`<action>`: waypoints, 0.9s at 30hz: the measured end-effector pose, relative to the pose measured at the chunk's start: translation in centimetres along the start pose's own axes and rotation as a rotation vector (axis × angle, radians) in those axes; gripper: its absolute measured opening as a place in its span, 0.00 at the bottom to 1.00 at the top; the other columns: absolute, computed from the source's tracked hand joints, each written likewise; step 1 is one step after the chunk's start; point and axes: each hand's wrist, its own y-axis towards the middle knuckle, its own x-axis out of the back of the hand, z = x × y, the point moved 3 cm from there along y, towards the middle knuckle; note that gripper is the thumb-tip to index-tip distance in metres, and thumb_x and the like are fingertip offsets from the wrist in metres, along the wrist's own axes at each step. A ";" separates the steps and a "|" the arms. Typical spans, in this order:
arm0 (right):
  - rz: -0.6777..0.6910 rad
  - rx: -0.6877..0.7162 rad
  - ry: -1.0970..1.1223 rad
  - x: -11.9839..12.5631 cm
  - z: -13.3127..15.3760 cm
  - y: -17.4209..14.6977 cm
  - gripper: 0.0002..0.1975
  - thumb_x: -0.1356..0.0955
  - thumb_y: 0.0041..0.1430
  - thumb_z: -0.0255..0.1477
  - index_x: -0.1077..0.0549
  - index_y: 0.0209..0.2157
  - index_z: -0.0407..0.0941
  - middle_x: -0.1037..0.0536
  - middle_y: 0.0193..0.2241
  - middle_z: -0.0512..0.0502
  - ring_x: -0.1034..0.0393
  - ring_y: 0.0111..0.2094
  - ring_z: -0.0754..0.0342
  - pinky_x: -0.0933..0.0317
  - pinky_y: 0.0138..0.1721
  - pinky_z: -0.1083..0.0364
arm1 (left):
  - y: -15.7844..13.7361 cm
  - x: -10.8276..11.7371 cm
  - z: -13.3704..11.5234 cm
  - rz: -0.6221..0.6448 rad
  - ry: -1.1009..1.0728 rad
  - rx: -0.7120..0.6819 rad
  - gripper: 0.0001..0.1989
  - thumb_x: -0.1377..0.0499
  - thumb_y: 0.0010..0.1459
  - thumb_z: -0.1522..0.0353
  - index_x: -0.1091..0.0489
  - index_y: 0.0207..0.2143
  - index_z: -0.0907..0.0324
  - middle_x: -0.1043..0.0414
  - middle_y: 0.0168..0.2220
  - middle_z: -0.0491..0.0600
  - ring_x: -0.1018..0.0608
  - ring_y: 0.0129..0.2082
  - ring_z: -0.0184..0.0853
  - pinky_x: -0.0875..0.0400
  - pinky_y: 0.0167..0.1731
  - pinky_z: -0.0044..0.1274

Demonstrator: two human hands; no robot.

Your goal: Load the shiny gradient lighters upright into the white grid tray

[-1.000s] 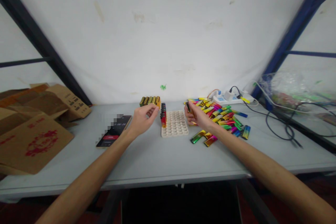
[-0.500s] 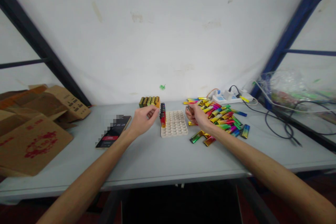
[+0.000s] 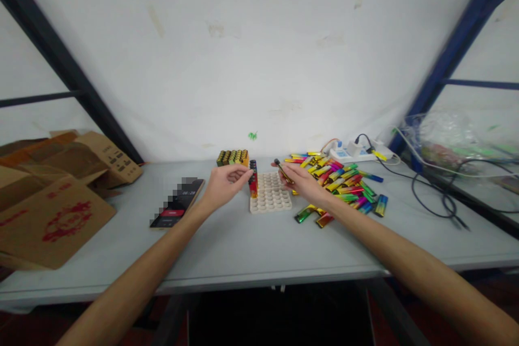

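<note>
My right hand (image 3: 302, 181) pinches a lighter (image 3: 284, 171), its dark top pointing up and left above the right side of the white tray (image 3: 271, 204) with rows of holes. A row of red lighters (image 3: 254, 188) with black tops stands upright along the tray's left edge. Beside that row is my left hand (image 3: 225, 185), fingers curled and thumb and fingertips close together near the black tops. Whether anything sits between those fingertips is hidden. To the right of the tray lies a loose pile of shiny, many-coloured lighters (image 3: 344, 178).
Behind my left hand stands a packed block of lighters (image 3: 232, 157). A phone (image 3: 178, 203) lies left of it. Cardboard boxes (image 3: 57, 216) occupy the far left. A power strip (image 3: 344, 152), black cables (image 3: 444, 203) and plastic wrapping (image 3: 450, 130) are at the right.
My right hand has moved left from the pile to over the tray, and the lighter in it now shows clearly. My left hand has shifted slightly right, with its fingers a little less curled.
</note>
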 end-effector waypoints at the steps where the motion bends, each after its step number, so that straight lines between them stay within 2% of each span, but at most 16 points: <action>1: 0.029 0.035 -0.056 -0.3 0.2 -0.2 0.18 0.30 0.63 0.46 0.25 0.39 0.45 0.33 0.28 0.52 0.41 0.27 0.59 0.44 0.26 0.59 | 0.0 -0.2 0.0 0.033 -0.051 0.031 0.16 0.35 0.58 0.57 0.23 0.34 0.62 0.24 0.23 0.47 0.27 0.19 0.28 0.29 0.21 0.19; 5: 0.042 0.088 -0.115 -1.1 0.3 -0.6 0.18 0.25 0.57 0.43 0.25 0.42 0.45 0.23 0.35 0.48 0.29 0.34 0.56 0.34 0.35 0.56 | -0.2 -0.9 -0.4 0.148 -0.205 0.117 0.17 0.33 0.56 0.56 0.22 0.37 0.63 0.22 0.27 0.49 0.26 0.20 0.28 0.28 0.22 0.20; 8: 0.012 0.081 -0.089 -1.6 0.0 -0.8 0.19 0.22 0.53 0.40 0.27 0.41 0.46 0.21 0.35 0.48 0.25 0.35 0.54 0.30 0.39 0.54 | -0.3 -1.0 -0.8 0.121 -0.204 0.110 0.16 0.30 0.53 0.58 0.21 0.36 0.63 0.21 0.28 0.50 0.25 0.23 0.28 0.28 0.23 0.19; 12: -0.013 0.101 -0.172 -2.3 0.2 -1.2 0.18 0.22 0.51 0.39 0.28 0.38 0.46 0.21 0.35 0.49 0.24 0.35 0.54 0.29 0.40 0.54 | -0.4 -1.2 -1.1 0.112 -0.185 0.043 0.16 0.29 0.50 0.59 0.20 0.36 0.62 0.22 0.28 0.49 0.25 0.24 0.29 0.28 0.23 0.19; 19: 0.008 0.140 -0.293 -2.3 0.2 -1.3 0.18 0.23 0.55 0.39 0.28 0.42 0.46 0.21 0.41 0.46 0.23 0.41 0.53 0.29 0.42 0.54 | -0.4 -1.1 -0.6 0.193 -0.269 0.116 0.17 0.31 0.55 0.59 0.23 0.39 0.63 0.26 0.24 0.46 0.30 0.18 0.26 0.35 0.15 0.17; 22: -0.035 0.175 -0.415 -1.4 0.2 -1.2 0.16 0.27 0.61 0.40 0.28 0.44 0.46 0.20 0.40 0.45 0.24 0.41 0.53 0.30 0.42 0.54 | -0.2 -0.6 -0.2 0.183 -0.261 0.106 0.16 0.31 0.55 0.60 0.24 0.39 0.63 0.25 0.25 0.46 0.29 0.18 0.26 0.31 0.17 0.18; 27: -0.094 0.194 -0.583 -0.2 0.5 -1.1 0.13 0.35 0.69 0.41 0.28 0.44 0.46 0.21 0.34 0.48 0.26 0.32 0.55 0.34 0.35 0.56 | -0.1 -0.1 -0.2 0.247 -0.098 0.006 0.14 0.32 0.54 0.60 0.23 0.36 0.63 0.23 0.27 0.48 0.24 0.24 0.29 0.25 0.25 0.20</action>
